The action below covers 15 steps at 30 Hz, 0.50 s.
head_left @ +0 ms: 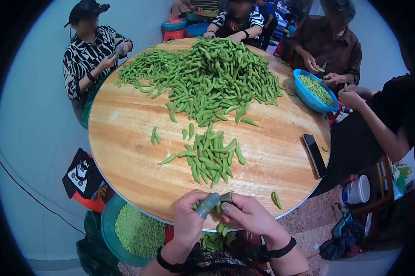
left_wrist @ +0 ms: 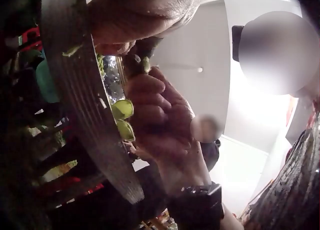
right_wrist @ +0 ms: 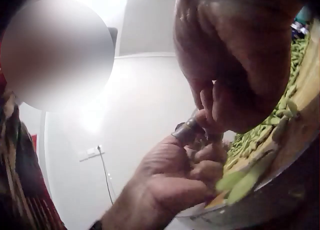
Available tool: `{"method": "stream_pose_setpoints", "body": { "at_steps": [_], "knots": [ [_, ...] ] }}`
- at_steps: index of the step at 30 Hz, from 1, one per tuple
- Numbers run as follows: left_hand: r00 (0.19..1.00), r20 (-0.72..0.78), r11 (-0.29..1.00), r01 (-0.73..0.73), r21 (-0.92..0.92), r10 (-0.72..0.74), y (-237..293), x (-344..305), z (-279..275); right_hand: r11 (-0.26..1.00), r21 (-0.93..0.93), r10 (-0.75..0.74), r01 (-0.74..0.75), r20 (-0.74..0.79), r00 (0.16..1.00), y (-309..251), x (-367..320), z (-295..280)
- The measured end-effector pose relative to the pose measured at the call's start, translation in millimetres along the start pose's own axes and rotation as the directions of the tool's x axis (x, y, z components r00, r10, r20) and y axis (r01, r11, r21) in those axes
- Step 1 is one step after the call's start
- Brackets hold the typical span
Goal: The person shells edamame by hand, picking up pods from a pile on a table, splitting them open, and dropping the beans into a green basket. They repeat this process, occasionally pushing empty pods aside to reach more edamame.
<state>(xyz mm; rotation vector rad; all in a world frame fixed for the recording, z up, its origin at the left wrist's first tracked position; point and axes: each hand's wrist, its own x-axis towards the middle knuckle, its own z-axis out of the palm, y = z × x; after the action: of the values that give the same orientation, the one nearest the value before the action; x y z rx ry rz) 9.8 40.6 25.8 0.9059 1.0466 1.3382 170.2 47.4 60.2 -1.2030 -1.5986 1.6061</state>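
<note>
At the table's near edge, my left hand (head_left: 188, 218) grips green soybean pods (head_left: 196, 204), mostly hidden in its palm. A grey-blue cover (head_left: 209, 205) with a yellowish band sits on its thumb. My right hand (head_left: 251, 215) meets it, thumb and a dark-capped finger pinching a soybean pod (head_left: 218, 208) between the hands. Below the joined fingers, more pods (head_left: 223, 228) show at the rim. In the right wrist view the left hand (right_wrist: 170, 182) is bent toward the right hand (right_wrist: 232, 55). A small pale-green piece (left_wrist: 146, 65) shows at the right fingertips in the left wrist view.
A small pod pile (head_left: 212, 158) lies before my hands, a large heap (head_left: 221, 78) behind it. A phone (head_left: 314, 156) rests near the right rim. Shelled beans fill a teal basket (head_left: 107, 230) below left and a blue basin (head_left: 302, 92). Other people sit around the table.
</note>
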Motion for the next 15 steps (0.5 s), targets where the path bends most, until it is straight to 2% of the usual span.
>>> {"method": "stream_pose_setpoints", "body": {
  "at_steps": [1,2,3,4,6,7,9,10,12,13,14,15],
  "knots": [
    [1.0,-0.001,1.0,-0.004,0.002,0.004,2,0,1,0.984,0.158,0.067,-0.077,0.069,0.995,-1,-1,-1],
    [0.999,-0.02,0.997,0.033,-0.074,-0.035,3,0,2,0.938,0.306,0.124,-0.165,0.15,0.981,0,-2,-2],
    [0.996,-0.037,0.986,0.07,-0.15,-0.077,4,0,2,0.947,0.286,0.111,-0.148,0.142,0.984,2,-2,0],
    [0.996,-0.039,0.986,0.072,-0.149,-0.079,3,0,2,0.946,0.288,0.112,-0.151,0.145,0.983,2,-2,0],
    [0.995,-0.066,0.992,0.069,-0.106,-0.076,0,1,1,0.917,0.385,0.021,-0.102,0.209,0.978,0,-3,-1],
    [0.993,-0.074,0.991,0.086,-0.103,-0.094,-4,1,0,0.92,0.375,0.043,-0.116,0.198,0.979,1,-3,-1],
    [0.99,-0.024,0.979,-0.133,0.154,0.139,-13,2,-3,0.95,0.288,0.07,-0.117,0.169,0.983,1,-3,-3],
    [0.993,-0.033,0.982,-0.106,0.159,0.113,-16,0,-3,0.959,0.263,0.077,-0.107,0.122,0.99,2,-3,-1],
    [0.926,0.005,0.905,-0.371,0.21,0.378,-19,1,-1,0.95,0.292,0.077,-0.108,0.116,0.99,3,-2,0],
    [0.892,0.078,0.861,-0.45,0.237,0.445,-15,2,0,0.948,0.297,0.086,-0.118,0.118,0.989,6,-3,1],
    [0.896,0.076,0.865,-0.441,0.24,0.437,-11,0,0,0.913,0.385,0.09,-0.131,0.122,0.988,10,-3,2],
    [0.97,0.077,0.972,-0.233,0.001,0.232,-6,0,0,0.872,0.469,0.092,-0.141,0.125,0.988,12,-2,2]
  ]
}}
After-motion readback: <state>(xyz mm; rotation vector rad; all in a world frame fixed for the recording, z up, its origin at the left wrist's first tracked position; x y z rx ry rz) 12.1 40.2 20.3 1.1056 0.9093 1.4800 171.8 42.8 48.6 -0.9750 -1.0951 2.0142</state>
